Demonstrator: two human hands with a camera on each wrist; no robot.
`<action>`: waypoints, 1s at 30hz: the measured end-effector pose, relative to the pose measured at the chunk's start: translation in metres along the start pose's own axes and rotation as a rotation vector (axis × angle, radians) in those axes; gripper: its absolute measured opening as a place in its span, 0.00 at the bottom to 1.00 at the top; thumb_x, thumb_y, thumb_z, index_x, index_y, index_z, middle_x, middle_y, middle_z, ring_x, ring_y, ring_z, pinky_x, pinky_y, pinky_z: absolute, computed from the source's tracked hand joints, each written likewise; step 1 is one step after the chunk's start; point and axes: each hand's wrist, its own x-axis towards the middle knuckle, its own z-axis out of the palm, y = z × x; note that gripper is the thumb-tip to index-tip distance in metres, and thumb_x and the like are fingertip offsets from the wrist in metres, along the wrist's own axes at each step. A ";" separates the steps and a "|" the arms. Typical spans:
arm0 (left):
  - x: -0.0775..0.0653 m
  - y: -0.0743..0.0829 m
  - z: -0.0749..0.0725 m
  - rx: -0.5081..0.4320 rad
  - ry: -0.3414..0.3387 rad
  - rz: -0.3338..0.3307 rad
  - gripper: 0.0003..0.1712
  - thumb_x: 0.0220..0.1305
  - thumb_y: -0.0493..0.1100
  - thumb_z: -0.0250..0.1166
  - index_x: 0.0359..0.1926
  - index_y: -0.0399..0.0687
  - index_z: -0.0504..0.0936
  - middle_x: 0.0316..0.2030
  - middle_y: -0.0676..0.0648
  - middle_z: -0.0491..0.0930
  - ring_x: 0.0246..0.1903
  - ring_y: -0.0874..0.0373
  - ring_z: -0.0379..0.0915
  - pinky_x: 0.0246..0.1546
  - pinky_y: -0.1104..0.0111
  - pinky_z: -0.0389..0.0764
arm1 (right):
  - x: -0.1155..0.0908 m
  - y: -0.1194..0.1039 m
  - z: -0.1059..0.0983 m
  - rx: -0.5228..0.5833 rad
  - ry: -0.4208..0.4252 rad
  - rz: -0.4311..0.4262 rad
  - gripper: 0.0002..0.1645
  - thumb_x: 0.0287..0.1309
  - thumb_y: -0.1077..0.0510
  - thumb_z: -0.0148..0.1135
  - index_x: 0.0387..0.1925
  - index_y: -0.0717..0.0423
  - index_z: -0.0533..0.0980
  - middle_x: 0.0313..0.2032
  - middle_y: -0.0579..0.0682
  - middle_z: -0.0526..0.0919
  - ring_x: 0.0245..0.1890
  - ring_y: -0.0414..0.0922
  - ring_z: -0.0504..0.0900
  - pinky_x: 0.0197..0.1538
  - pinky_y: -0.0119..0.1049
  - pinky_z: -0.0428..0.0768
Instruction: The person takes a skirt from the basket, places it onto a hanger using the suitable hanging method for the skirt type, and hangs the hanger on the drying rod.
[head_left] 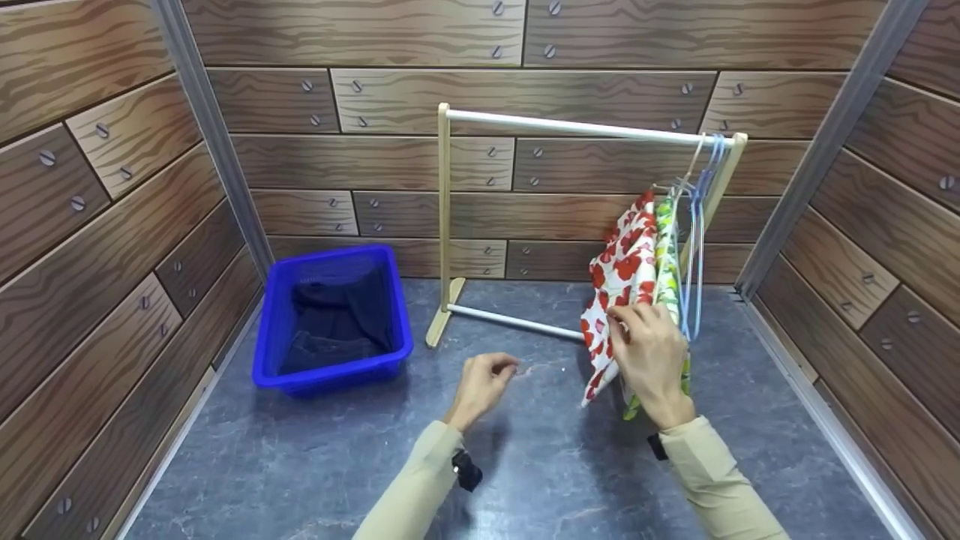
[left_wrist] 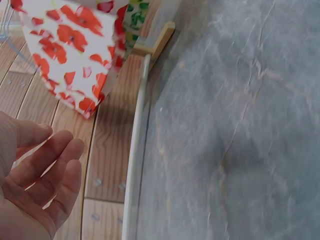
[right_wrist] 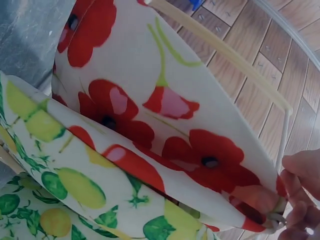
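The basket [head_left: 337,369] stood on the floor [head_left: 285,465] at the left, with fabric [head_left: 337,326] in it. The rack [head_left: 570,126] stood to its right, before the far wall [head_left: 420,37]. Two cloths, the left one [head_left: 622,270] just beside the right one [head_left: 666,247], hung toward the rack's right end; hangers [head_left: 703,180] hung farther right. The left hand [head_left: 480,386] was between basket and cloths, nearer; the right hand [head_left: 651,352] was on the cloths' near side.

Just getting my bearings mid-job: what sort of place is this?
Probably a staged booth rather than a room at home: wood-print walls, metal corner strips, and a clothes rack standing between the walls.
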 end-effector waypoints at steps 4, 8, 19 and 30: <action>0.006 -0.007 -0.017 0.020 0.034 -0.020 0.06 0.60 0.33 0.66 0.36 0.42 0.89 0.31 0.47 0.88 0.30 0.59 0.83 0.35 0.71 0.81 | -0.001 -0.003 0.002 0.007 -0.012 -0.036 0.09 0.44 0.66 0.75 0.31 0.59 0.84 0.27 0.54 0.83 0.30 0.52 0.74 0.32 0.44 0.70; 0.011 -0.013 -0.035 0.042 0.099 -0.045 0.06 0.59 0.33 0.65 0.35 0.41 0.89 0.31 0.47 0.88 0.30 0.57 0.83 0.35 0.69 0.82 | -0.005 -0.004 0.003 0.012 -0.004 -0.043 0.08 0.45 0.66 0.74 0.31 0.59 0.84 0.28 0.54 0.83 0.31 0.52 0.73 0.35 0.45 0.67; 0.021 -0.028 -0.080 0.224 0.273 -0.185 0.06 0.59 0.37 0.66 0.34 0.47 0.89 0.28 0.48 0.87 0.29 0.52 0.83 0.34 0.57 0.81 | -0.021 -0.014 0.021 0.028 -0.061 -0.223 0.06 0.48 0.65 0.70 0.32 0.59 0.84 0.28 0.51 0.83 0.32 0.51 0.77 0.36 0.44 0.71; 0.010 -0.055 -0.106 0.462 0.194 -0.084 0.05 0.56 0.35 0.65 0.27 0.45 0.87 0.28 0.46 0.85 0.31 0.47 0.81 0.35 0.53 0.80 | -0.040 -0.013 0.037 0.083 -0.210 -0.263 0.03 0.54 0.66 0.67 0.32 0.59 0.83 0.29 0.51 0.80 0.30 0.49 0.78 0.35 0.41 0.77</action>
